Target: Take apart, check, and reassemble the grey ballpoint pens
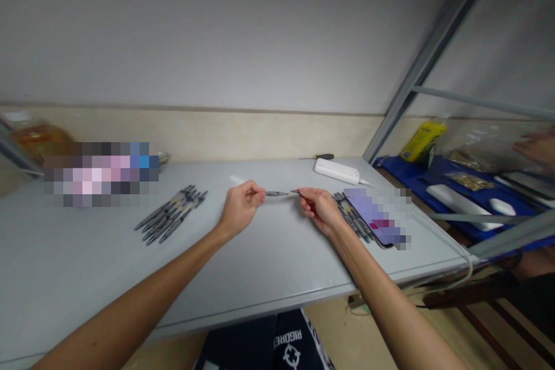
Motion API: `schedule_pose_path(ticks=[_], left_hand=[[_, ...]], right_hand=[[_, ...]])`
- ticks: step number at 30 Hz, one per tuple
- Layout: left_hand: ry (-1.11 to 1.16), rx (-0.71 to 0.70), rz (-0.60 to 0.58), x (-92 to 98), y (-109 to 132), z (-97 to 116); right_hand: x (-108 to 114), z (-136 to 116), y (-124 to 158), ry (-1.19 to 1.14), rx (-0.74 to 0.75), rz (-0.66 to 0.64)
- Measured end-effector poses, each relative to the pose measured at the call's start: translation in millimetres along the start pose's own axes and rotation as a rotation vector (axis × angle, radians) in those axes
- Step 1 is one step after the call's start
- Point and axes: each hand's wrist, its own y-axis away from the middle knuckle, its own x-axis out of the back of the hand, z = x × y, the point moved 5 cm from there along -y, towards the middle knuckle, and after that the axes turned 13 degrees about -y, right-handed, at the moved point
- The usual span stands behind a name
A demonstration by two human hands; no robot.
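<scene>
My left hand (239, 207) and my right hand (318, 207) hold one grey pen (281, 193) between them, a little above the grey table (260, 266). Each hand pinches one end, fingers closed. A pile of several similar grey pens (171, 214) lies on the table to the left of my left hand. Another group of pens (353, 217) lies just right of my right hand, partly under a blurred flat object (377, 217).
A white power strip (337, 170) and a small screwdriver (318, 156) lie at the table's back edge by the wall. A blurred patch (99, 173) sits far left. To the right a metal frame (433, 58) separates a blue bench (455, 196) where another person's hand (537, 147) shows.
</scene>
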Motion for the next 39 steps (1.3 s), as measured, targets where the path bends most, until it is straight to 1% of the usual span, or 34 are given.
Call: schedule_pose_path(ticks=[2, 4, 6, 8, 10, 13, 15, 17, 19, 21, 23, 25, 29, 32, 35, 39], left_hand=[[-0.075, -0.047, 0.014, 1.6, 1, 3], [-0.138, -0.092, 0.028, 3.2, 2, 6], [-0.164, -0.124, 0.025, 3.2, 3, 10], [-0.166, -0.158, -0.007, 0.2, 4, 13], [-0.168, -0.204, -0.077, -6.4, 7, 16], [-0.165, -0.268, -0.242, -20.3, 15, 19], [-0.149, -0.278, -0.333, -27.1, 20, 20], [-0.133, -0.269, -0.375, -29.5, 22, 20], [-0.132, -0.261, -0.372, -27.9, 22, 20], [-0.150, -0.251, -0.341, -24.0, 19, 19], [-0.177, -0.235, -0.301, -19.7, 14, 16], [-0.212, -0.226, -0.269, -16.6, 11, 13], [-0.260, -0.238, -0.225, -13.0, 7, 8], [-0.273, -0.243, -0.210, -10.9, 5, 7], [-0.322, -0.250, -0.209, -8.7, 4, 5], [-0.389, -0.259, -0.197, -5.9, 2, 4]], right_hand=[[2, 2, -1, -0.017, -0.044, -0.003], [2, 2, -3, -0.043, -0.056, -0.006], [2, 0, -5, -0.087, -0.029, -0.004], [2, -3, -7, -0.151, 0.010, -0.003], [1, -5, -8, -0.209, 0.030, -0.018], [4, -9, -11, -0.265, 0.072, -0.029], [9, -13, -13, -0.287, 0.141, 0.011], [15, -19, -14, -0.265, 0.223, 0.050], [17, -25, -15, -0.207, 0.281, 0.044], [14, -30, -14, -0.180, 0.284, 0.021], [9, -34, -11, -0.221, 0.245, 0.035], [3, -38, -6, -0.284, 0.202, 0.077], [-20, -43, 2, -0.271, 0.130, 0.031], [-32, -41, 5, -0.255, 0.060, 0.050], [-41, -42, 8, -0.268, 0.059, 0.040], [-49, -47, 11, -0.332, 0.087, -0.028]])
